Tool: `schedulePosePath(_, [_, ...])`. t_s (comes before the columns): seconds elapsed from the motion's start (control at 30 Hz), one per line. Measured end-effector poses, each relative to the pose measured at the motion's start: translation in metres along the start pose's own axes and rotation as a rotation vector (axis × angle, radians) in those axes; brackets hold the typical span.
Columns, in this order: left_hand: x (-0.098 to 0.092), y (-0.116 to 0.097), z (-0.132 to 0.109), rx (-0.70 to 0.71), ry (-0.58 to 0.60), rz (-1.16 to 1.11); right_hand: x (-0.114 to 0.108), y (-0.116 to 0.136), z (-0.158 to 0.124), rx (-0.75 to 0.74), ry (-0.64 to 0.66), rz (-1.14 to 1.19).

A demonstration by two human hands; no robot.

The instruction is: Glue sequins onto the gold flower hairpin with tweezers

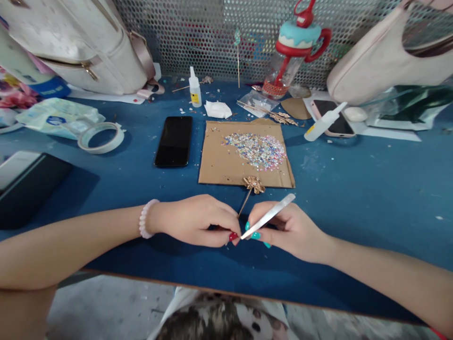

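My left hand (pixel 201 222), with a bracelet of pale beads at the wrist, is closed in a pinch on a thin stick. The stick tilts away from me and ends in a glittery gold flower-shaped head (pixel 254 184) beside the near edge of the cardboard (pixel 219 167). My right hand (pixel 286 231) grips white tweezers (pixel 271 216), their tips pointing down-left and meeting my left fingertips. Anything tiny between the tips is too small to make out. On the cardboard lies a heap of multicoloured sparkling bits (pixel 260 150).
A black phone (pixel 173 141) lies left of the cardboard, with a tape roll (pixel 101 138) farther left. Glue bottles (pixel 195 89) stand and lean behind. A red-handled cup (pixel 290 56), bags (pixel 92 47) and a mesh panel (pixel 198 38) line the back. The table's edge is close to me.
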State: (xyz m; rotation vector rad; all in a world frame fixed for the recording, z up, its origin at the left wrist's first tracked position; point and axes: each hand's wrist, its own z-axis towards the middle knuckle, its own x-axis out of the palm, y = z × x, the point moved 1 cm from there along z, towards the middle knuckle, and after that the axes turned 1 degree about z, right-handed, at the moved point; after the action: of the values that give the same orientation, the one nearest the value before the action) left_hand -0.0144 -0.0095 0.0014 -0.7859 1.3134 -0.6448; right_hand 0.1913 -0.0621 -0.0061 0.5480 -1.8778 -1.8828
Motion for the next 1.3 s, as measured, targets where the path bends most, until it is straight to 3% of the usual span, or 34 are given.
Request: schedulePosePath(1.3, [-0.0001, 0.0014, 0.0013, 0.002, -0.015, -0.032, -0.0008, -0.0005, -0.0023, -0.065, 0.03, -0.181])
